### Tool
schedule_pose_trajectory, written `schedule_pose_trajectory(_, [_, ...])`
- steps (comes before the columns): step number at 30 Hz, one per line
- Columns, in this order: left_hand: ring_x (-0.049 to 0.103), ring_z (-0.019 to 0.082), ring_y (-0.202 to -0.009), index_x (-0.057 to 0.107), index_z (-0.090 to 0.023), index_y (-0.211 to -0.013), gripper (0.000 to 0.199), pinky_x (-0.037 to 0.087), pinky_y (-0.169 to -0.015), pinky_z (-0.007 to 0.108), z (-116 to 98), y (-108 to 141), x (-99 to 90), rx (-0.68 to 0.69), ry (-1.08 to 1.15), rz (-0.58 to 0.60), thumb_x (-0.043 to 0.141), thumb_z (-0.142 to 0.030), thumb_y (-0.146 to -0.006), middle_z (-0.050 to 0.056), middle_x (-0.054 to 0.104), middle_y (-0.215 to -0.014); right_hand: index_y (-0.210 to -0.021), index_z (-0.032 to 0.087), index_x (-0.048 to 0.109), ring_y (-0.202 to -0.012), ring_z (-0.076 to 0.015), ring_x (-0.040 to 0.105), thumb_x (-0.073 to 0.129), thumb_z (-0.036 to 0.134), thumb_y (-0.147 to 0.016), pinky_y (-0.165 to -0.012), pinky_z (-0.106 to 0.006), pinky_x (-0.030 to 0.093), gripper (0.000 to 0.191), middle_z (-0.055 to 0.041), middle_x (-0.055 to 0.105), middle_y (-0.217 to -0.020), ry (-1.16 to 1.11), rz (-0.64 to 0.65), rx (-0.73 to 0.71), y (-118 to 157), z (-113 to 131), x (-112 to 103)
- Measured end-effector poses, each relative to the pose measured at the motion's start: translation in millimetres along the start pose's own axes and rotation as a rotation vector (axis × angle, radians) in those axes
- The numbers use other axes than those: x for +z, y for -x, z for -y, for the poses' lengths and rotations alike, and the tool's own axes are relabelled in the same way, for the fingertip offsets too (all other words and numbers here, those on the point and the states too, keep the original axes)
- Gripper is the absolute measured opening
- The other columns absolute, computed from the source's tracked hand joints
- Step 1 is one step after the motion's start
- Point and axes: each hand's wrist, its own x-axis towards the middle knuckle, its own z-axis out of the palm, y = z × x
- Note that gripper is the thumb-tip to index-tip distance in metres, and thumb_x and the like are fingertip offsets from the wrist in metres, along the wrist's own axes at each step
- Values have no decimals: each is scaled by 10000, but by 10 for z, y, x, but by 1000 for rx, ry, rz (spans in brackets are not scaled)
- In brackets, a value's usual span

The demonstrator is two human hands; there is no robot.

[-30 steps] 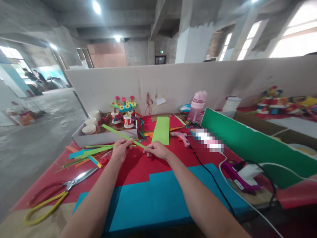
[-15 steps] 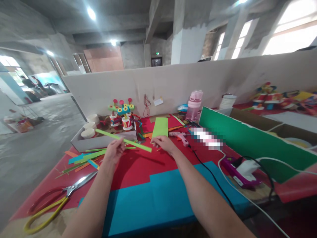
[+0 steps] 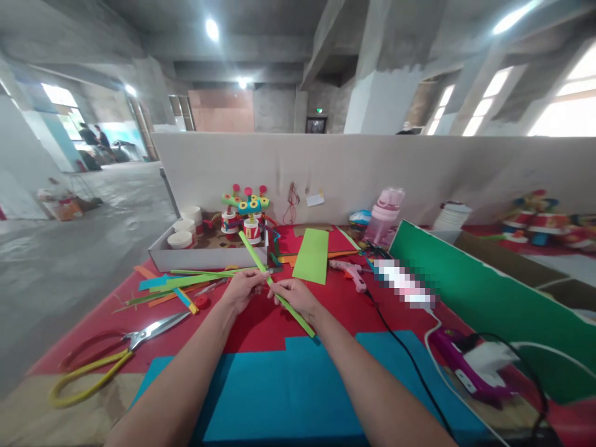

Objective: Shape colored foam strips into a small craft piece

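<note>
Head view: one light-green paper strip (image 3: 254,257) is held above the worktop (image 3: 347,313), in line with the body. It is pinched near its middle by the fingers of the left hand (image 3: 245,290) and, just below, by the fingers of the right hand (image 3: 297,297); both grips are narrow.

Possible faults: the strip could be creased or torn if it were twisted between the two grips. Its lower end lies just beside the right forearm (image 3: 372,372) and could be bent by contact. The glue gun (image 3: 350,271) could be dragged if its black cord (image 3: 397,339) were snagged by that forearm; whether it is hot cannot be told. The loose strips (image 3: 186,282) could be scattered by a sweep of the left forearm (image 3: 186,366), toward which the scissors (image 3: 136,340) are pointed.

Count: hands, two; held strip, one; light-green sheet (image 3: 311,256), one; glue gun, one; scissors, one pair; pink bottle (image 3: 385,214), one. In the tray (image 3: 205,259), three white cups or stacks (image 3: 180,240) and at least two decorated cup figures (image 3: 252,230) are seen. The loose strips are overlapped; an exact number cannot be given.
</note>
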Motion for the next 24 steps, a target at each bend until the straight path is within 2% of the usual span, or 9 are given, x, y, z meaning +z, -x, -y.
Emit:
schedule_pose_trajectory(3, [417,46,-409,571,-127,-552,362,298,-433,200,-72,-5,-92,19,73,-23,836,-373,-567,-34,492,-456,-723,156,698,-408,-50,406,627,567,-766,-420,-189,285,419,18,588,-561,-38,71,25,33,8,19])
schedule_pose_trajectory(8, [427,45,-423,506,-147,-517,385,337,-452,198,-170,-11,-240,69,143,-96,855,-309,-536,-53,469,-451,-730,153,719,-444,-58,402,633,512,-780,-451,-199,278,372,3,611,-577,-20,144,-11,118,104,45])
schedule_pose_trajectory(12, [399,40,-407,508,-146,-522,395,308,-436,195,-122,4,-197,41,128,-51,852,-339,-547,-59,451,-438,-754,149,707,-514,-74,477,646,512,-778,-497,-196,328,368,-8,633,-615,-82,173,-19,141,161,97])
schedule_pose_trajectory(17, [404,50,-392,558,-136,-538,356,244,-415,199,21,22,3,-4,0,71,852,-339,-541,-37,494,-435,-817,147,672,-404,-43,343,655,582,-745,-397,-185,210,442,20,593,-577,-184,121,43,88,138,116])
schedule_pose_trajectory(21, [424,58,-398,549,-138,-508,364,272,-442,202,49,21,55,51,-39,67,834,-357,-565,-24,504,-409,-749,138,659,-369,-38,295,623,626,-750,-376,-184,156,489,50,488,-472,-169,16,108,59,105,119])
schedule_pose_trajectory(24, [430,62,-390,553,-139,-509,367,273,-441,205,42,26,53,62,-52,62,825,-375,-579,-14,521,-405,-740,143,645,-362,-37,308,640,566,-766,-371,-186,162,424,37,537,-493,-145,-24,123,60,101,141])
